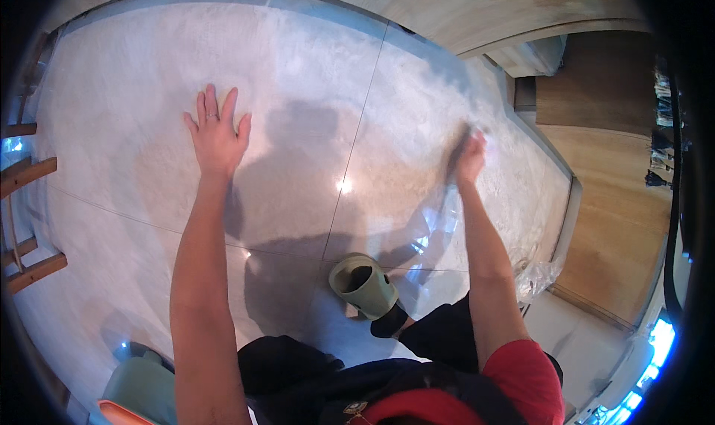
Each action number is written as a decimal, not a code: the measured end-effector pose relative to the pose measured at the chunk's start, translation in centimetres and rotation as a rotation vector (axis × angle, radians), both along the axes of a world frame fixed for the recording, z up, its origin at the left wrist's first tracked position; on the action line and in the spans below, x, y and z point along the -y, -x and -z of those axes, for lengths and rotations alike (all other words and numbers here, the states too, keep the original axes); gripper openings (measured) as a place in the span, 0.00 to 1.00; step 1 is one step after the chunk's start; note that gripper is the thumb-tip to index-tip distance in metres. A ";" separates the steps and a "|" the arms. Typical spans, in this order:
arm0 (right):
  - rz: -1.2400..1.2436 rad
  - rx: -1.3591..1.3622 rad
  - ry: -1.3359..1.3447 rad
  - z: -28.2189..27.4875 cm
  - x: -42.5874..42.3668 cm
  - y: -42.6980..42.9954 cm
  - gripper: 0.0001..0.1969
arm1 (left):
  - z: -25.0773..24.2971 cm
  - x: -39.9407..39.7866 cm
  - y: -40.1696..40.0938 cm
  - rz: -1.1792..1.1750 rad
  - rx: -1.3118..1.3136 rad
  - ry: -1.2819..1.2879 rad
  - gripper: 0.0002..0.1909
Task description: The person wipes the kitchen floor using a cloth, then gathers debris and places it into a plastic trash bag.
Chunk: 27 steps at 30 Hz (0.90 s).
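Observation:
My left hand (219, 137) is spread out over the pale tiled floor (301, 162), fingers apart, a ring on one finger and nothing held. Whether its palm touches the floor I cannot tell. Further right, my right hand (473, 154) is curled and blurred, near the floor beside its own dark shadow. Something small and pale may be at its fingertips, but blur hides what it is. A green clog (366, 291) is on my foot between the two forearms.
Wooden chair legs (36, 173) stand at the left edge. A green bin or bucket (137, 388) with an orange rim is at the lower left. Clear crumpled plastic (536, 280) lies by my right forearm, next to a wooden step or cabinet base (609, 224). Pale panelling (447, 6) borders the floor ahead.

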State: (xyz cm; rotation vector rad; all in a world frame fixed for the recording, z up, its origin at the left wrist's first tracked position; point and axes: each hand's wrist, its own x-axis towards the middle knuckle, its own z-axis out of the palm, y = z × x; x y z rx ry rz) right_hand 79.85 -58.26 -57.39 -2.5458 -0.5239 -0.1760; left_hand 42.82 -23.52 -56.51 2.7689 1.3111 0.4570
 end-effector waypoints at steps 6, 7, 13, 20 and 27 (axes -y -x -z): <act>-0.709 0.152 0.337 -1.1 -18.2 6.8 0.21 | 0.7 -0.4 0.3 0.021 0.037 -0.007 0.26; -0.665 0.206 0.381 -1.0 -19.0 4.8 0.20 | 0.7 -0.5 -0.3 0.031 0.050 -0.004 0.26; -0.736 0.335 0.421 0.5 -15.8 -1.3 0.19 | 0.6 0.1 -0.8 0.022 0.037 0.007 0.26; -0.558 0.365 0.526 -1.3 -17.4 -2.4 0.22 | -0.1 0.1 -1.0 0.014 -0.023 0.038 0.27; -0.055 -0.673 -0.246 -2.1 -14.4 0.3 0.14 | -0.1 -0.2 0.0 -0.013 -0.063 0.058 0.27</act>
